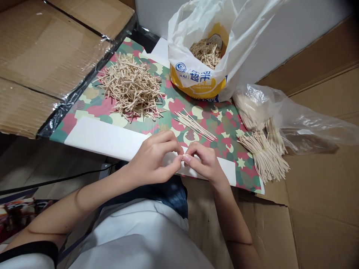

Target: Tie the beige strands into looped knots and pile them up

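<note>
My left hand point(159, 158) and my right hand point(204, 160) meet over the front edge of the patterned board, thumbs and forefingers pinched together. Between the fingertips is a small pale piece point(184, 157), mostly hidden; it looks like part of a thin stick. Just beyond my hands lie several long thin sticks point(196, 125), loosely side by side. A large heap of short or bent pale pieces point(131, 87) sits at the back left of the board.
An open plastic bag point(196, 80) with more pale pieces stands at the back. Tied stick bundles point(263, 155) and a clear bag point(305, 123) are at right. Cardboard boxes point(50, 45) stand at left; a white strip point(103, 136) runs along the board's point(230, 123) front.
</note>
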### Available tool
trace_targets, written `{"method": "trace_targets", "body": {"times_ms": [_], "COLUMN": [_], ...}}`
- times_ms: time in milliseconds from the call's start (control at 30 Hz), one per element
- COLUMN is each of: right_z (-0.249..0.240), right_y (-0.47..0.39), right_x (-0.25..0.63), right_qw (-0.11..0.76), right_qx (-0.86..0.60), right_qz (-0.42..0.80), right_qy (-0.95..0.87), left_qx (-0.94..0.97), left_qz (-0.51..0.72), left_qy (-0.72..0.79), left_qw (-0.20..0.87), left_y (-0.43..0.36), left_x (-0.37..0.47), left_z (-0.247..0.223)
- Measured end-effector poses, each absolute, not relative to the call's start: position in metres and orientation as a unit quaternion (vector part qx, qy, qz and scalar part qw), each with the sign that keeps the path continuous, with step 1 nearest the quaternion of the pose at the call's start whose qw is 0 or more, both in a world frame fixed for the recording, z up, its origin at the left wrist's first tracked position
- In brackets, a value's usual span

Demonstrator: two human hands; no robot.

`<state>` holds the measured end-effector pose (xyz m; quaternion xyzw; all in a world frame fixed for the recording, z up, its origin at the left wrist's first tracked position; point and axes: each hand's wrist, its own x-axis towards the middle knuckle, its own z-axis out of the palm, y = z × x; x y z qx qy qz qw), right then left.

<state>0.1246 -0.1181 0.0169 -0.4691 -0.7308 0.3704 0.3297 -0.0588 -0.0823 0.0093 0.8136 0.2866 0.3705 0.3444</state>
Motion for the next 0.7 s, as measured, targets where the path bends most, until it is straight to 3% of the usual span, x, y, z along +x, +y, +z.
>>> {"method": "trace_targets", "body": {"times_ms": [233,367,567,700], "right_z": [0.015,0.020,0.021,0.019], "right_y": [-0.117,-0.119,-0.120,-0.123], "right_x": [0.123,0.124,0.129,0.130], "right_qw": [0.332,0.308,0.257,0.228], "right_qx": [-0.429,-0.434,-0.471,-0.488], "right_qz": [0.198,0.188,0.239,0.202], "right_qy": [-0.816,-0.825,-0.809,-0.818], "left_qx": [0.674,0.590,0.569,0.622], "left_qz": [0.308,0.256,0.197,0.187], "left_qy": [0.300,0.295,0.304,0.292], "left_qw": [0.601,0.707,0.738,0.702], "left_y": [-0.073,-0.070,-0.065,-0.064], "left_x": [-0.053,-0.052,-0.054,-0.057], "left_z": [0.009,0.008,0.007,0.006]}}
